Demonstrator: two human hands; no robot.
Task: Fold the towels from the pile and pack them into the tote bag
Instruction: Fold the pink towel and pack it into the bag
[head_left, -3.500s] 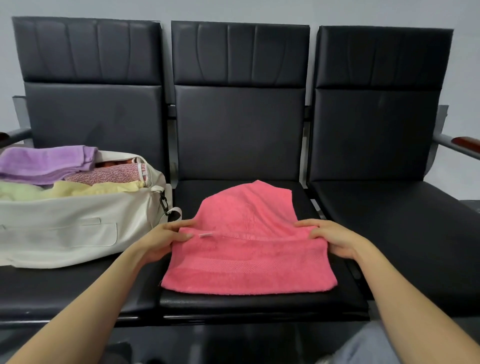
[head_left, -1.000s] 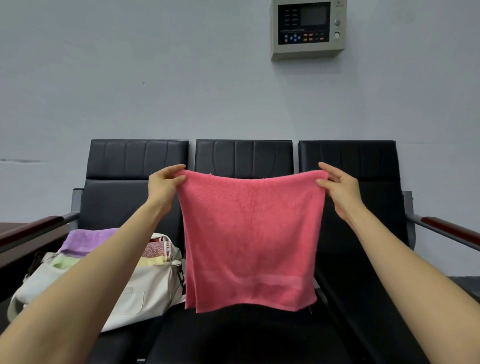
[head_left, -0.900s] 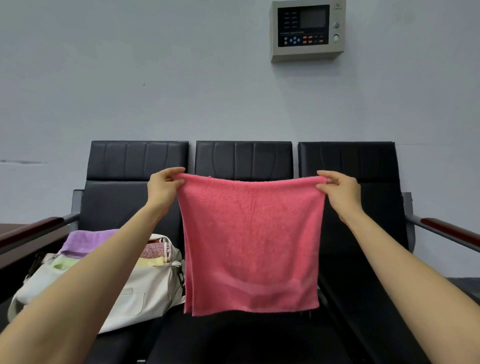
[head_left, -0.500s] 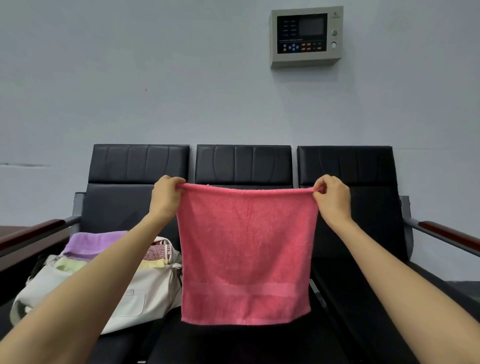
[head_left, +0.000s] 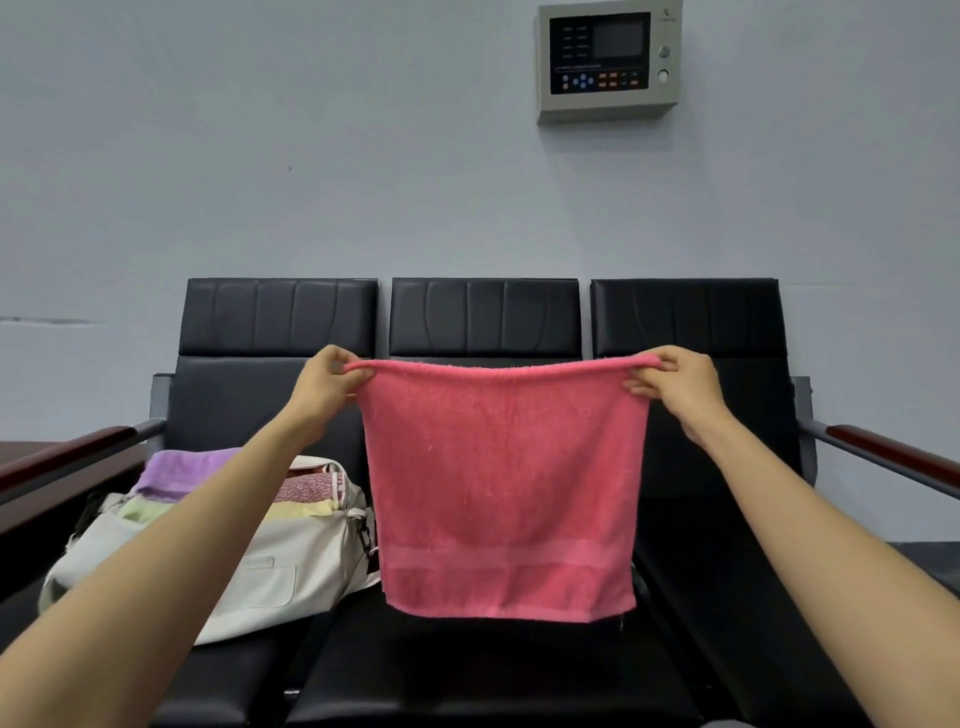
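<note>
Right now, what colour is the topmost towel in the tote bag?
Light purple; the head view shows the topmost towel best.

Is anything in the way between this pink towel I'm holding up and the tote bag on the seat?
Nothing visible stands between the pink towel and the tote bag beside it. The bag's mouth, though, is already piled with a purple towel, a patterned towel and a yellow towel.
</note>
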